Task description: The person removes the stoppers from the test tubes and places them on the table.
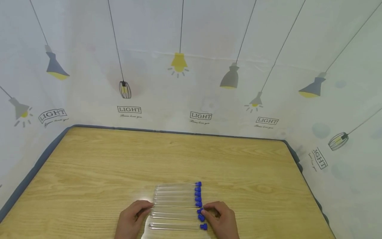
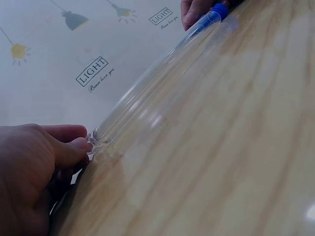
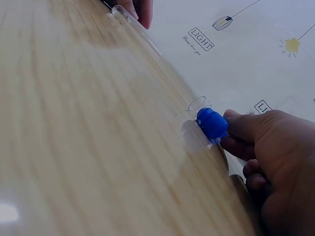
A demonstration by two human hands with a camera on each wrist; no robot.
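Several clear test tubes with blue caps lie side by side on the wooden table, rounded ends left and caps right. My left hand (image 1: 132, 217) pinches the rounded end of one test tube (image 1: 174, 209) between thumb and fingers. At the other end of that row, the thumb and index finger of my right hand (image 1: 223, 219) pinch a blue cap (image 3: 212, 123). Nearest me, one test tube (image 1: 176, 227) lies slightly apart from the others. Beyond my hands, the farther test tubes (image 1: 176, 192) lie close together. In the wrist views the tubes overlap, so single ones are hard to separate.
The wooden table (image 1: 167, 152) has a dark edge along its back and sides. White wall sheets (image 1: 155, 83) printed with hanging lamps and the word LIGHT stand behind it and at both sides. Bright glare falls near the tubes' rounded ends.
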